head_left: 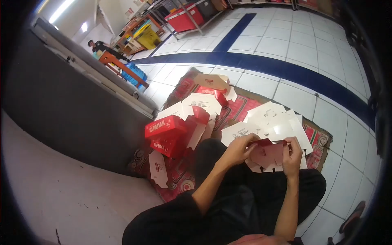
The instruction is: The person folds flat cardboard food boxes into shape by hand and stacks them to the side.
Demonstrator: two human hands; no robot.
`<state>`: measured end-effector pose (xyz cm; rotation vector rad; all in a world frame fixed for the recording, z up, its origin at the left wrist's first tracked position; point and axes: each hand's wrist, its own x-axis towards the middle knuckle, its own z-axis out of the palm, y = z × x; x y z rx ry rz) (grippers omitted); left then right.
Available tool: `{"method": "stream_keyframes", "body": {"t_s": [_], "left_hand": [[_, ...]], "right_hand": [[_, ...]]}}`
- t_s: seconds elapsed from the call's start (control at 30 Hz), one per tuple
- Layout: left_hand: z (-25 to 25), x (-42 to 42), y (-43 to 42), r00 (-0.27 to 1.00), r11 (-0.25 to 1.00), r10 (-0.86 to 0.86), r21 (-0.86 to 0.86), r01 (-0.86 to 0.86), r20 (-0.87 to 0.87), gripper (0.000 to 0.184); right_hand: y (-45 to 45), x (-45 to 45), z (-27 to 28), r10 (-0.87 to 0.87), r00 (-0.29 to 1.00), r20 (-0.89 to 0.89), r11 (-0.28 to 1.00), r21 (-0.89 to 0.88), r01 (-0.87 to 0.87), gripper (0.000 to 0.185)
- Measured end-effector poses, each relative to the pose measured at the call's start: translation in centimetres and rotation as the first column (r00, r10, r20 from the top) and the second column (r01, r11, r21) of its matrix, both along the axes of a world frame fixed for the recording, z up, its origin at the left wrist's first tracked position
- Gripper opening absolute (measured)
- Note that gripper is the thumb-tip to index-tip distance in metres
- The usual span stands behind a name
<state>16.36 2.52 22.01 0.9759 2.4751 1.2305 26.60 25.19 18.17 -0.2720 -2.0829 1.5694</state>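
Over my lap, my left hand (241,150) and my right hand (292,154) grip opposite sides of a red-and-white cardboard box blank (266,156), with its flaps partly folded up. The fingers of both hands are bent round its edges. Just beyond it lies a loose pile of flat white box blanks (271,118), some with small printing. To the left are folded red boxes (165,127) lettered "SI PAMAN", heaped with part-open white ones (202,102). One flat white piece (158,169) lies apart, near my left knee.
I sit cross-legged on a red patterned mat (237,108) over white floor tiles with a blue stripe (261,61). A grey panel (94,102) stands at the left. Farther back are a person (104,47), a blue water bottle (134,73), a yellow bin (148,37) and a red crate (184,18).
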Motion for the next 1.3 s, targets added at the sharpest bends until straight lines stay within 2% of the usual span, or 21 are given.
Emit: {"method": "stream_keyframes", "body": {"t_s": [0.07,0.2,0.27,0.3,0.37,0.43,0.5,0.57,0.63,0.73,0.8,0.83,0.87,0.93,0.97,1.03,1.13,1.17,1.23,1.27,1.3], "left_hand": [[-0.1,-0.3,-0.3,1.0,0.999,-0.004,0.048,0.004,-0.013,0.023],[0.0,-0.5,-0.6,0.999,0.999,-0.002,-0.05,0.0,-0.039,0.02],[0.2,-0.6,-0.4,0.996,0.999,-0.008,-0.054,0.003,-0.084,0.02],[0.2,-0.7,-0.3,0.996,0.997,-0.018,-0.072,0.012,-0.083,0.02],[-0.2,-1.0,-0.3,0.997,0.996,-0.023,-0.09,0.016,-0.077,0.02],[-0.7,-1.3,-0.3,0.965,0.984,-0.089,-0.173,0.046,-0.247,0.021],[-0.9,-1.3,-0.3,0.968,0.973,-0.09,-0.229,0.035,-0.233,0.02],[0.0,-1.1,0.0,0.971,0.958,-0.09,-0.287,0.023,-0.223,0.021],[0.8,-0.8,0.2,0.977,0.903,-0.122,-0.428,0.037,-0.174,0.024],[-0.3,-0.7,0.1,0.965,0.908,-0.151,-0.416,0.05,-0.213,0.028],[-0.8,-0.9,-0.3,0.972,0.895,-0.149,-0.442,0.054,-0.183,0.029],[-0.6,-0.9,-0.4,0.977,0.882,-0.146,-0.468,0.058,-0.155,0.03],[-0.4,-0.9,-0.3,0.977,0.883,-0.141,-0.466,0.05,-0.161,0.03],[-0.2,-0.8,-0.3,0.983,0.94,-0.134,-0.33,0.085,-0.128,0.031],[-0.3,-1.0,-0.6,0.983,0.941,-0.119,-0.332,0.068,-0.138,0.031],[-0.3,-1.2,-1.1,0.98,0.97,-0.178,-0.182,0.159,-0.094,0.031],[-0.8,-1.2,-1.6,0.984,0.978,-0.18,-0.101,0.181,0.014,0.031],[-1.4,-1.3,-2.0,0.982,0.977,-0.188,-0.099,0.189,0.02,0.031],[-2.9,-1.7,-2.2,0.986,0.985,-0.161,-0.064,0.163,0.032,0.029],[-0.9,-1.2,-1.7,0.967,0.99,-0.121,-0.045,0.135,0.226,0.029],[-1.1,-1.4,-2.0,0.948,0.985,-0.15,-0.042,0.168,0.279,0.03]], "right_hand": [[-0.2,0.0,-0.4,0.038,0.999,-0.001,0.998,-0.054,-0.038,0.01],[-0.4,0.0,-0.1,0.145,0.984,-0.107,0.987,-0.048,-0.151,0.009],[-0.8,-0.1,0.6,0.259,0.949,-0.18,0.965,0.08,-0.248,0.007],[-0.6,0.3,0.7,0.293,0.955,-0.04,0.953,0.092,-0.288,0.01],[-1.5,0.7,2.2,0.315,0.949,0.016,0.948,0.049,-0.316,0.011],[-2.0,0.9,2.7,0.334,0.94,0.068,0.942,0.008,-0.335,0.011],[-2.0,0.7,2.6,0.334,0.937,0.1,0.928,0.139,-0.345,0.012],[-2.3,0.6,1.8,0.333,0.938,0.095,0.923,0.168,-0.345,0.012],[-2.6,0.6,1.5,0.336,0.938,0.089,0.918,0.193,-0.347,0.012],[-3.4,0.5,1.2,0.277,0.951,0.141,0.93,0.211,-0.302,0.012],[-3.8,0.1,0.2,0.101,0.995,0.024,0.982,0.159,-0.104,0.012],[-3.7,0.1,0.2,0.104,0.994,0.022,0.981,0.162,-0.106,0.012],[-3.8,-0.1,0.3,0.072,0.997,-0.039,0.981,0.183,-0.063,0.013],[-3.8,-0.2,0.3,0.056,0.992,-0.11,0.979,0.201,-0.033,0.014],[-3.8,-0.1,0.2,0.14,0.989,-0.045,0.978,0.16,-0.131,0.014],[-3.8,0.0,-0.1,0.273,0.962,0.018,0.96,0.053,-0.273,0.014],[-3.4,0.2,0.6,0.285,0.958,0.03,0.952,0.104,-0.287,0.011],[-3.6,-0.1,0.5,0.277,0.96,0.036,0.955,0.103,-0.279,0.011],[-3.8,-0.6,-0.5,-0.011,0.998,-0.067,0.994,0.105,0.018,0.007],[-3.6,-0.7,-1.0,-0.022,1.0,-0.022,0.989,0.147,0.025,0.007],[-3.8,-0.5,-0.1,0.055,0.996,-0.063,0.993,0.11,-0.048,0.007]]}}
